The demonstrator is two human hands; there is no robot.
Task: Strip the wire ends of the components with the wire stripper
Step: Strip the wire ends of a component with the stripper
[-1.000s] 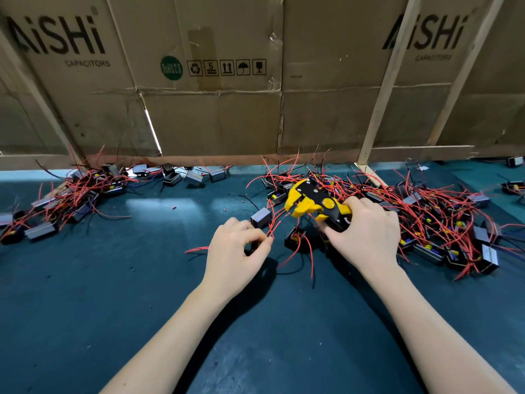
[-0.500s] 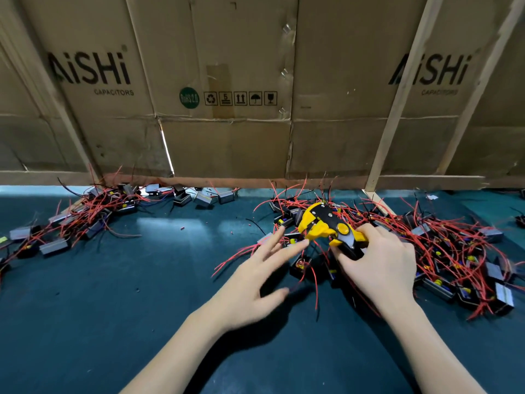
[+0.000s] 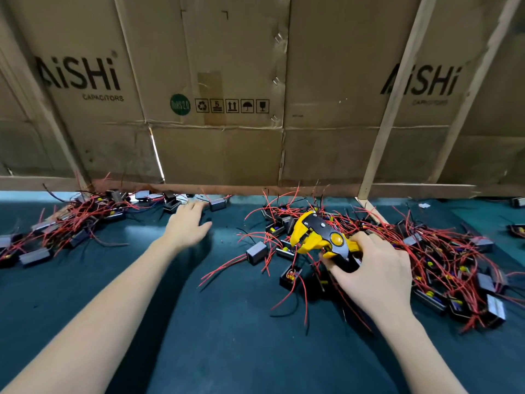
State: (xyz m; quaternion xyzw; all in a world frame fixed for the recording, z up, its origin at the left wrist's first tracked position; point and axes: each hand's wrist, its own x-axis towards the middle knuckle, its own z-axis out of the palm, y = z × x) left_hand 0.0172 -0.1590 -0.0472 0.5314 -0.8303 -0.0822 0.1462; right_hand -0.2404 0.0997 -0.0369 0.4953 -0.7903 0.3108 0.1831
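Observation:
My right hand [image 3: 372, 274] grips the handles of the yellow and black wire stripper [image 3: 318, 237], whose jaws point left over a large tangle of black box components with red wires [image 3: 443, 263]. A grey component [image 3: 257, 253] and an open black one [image 3: 290, 277] lie just left of and below the stripper. My left hand [image 3: 187, 226] is stretched out far left and forward, fingers spread and holding nothing, beside small components [image 3: 217, 204] at the back edge. A second heap of wired components [image 3: 71, 226] lies at the far left.
The work surface is a dark teal mat [image 3: 227, 336]. A cardboard wall [image 3: 216, 109] with wooden battens [image 3: 397, 109] closes the back. A few loose components [image 3: 517, 230] lie at the far right edge.
My left hand let go near the stripper, opened, and swung away to the left and back toward the far row of components. My right hand kept hold of the stripper.

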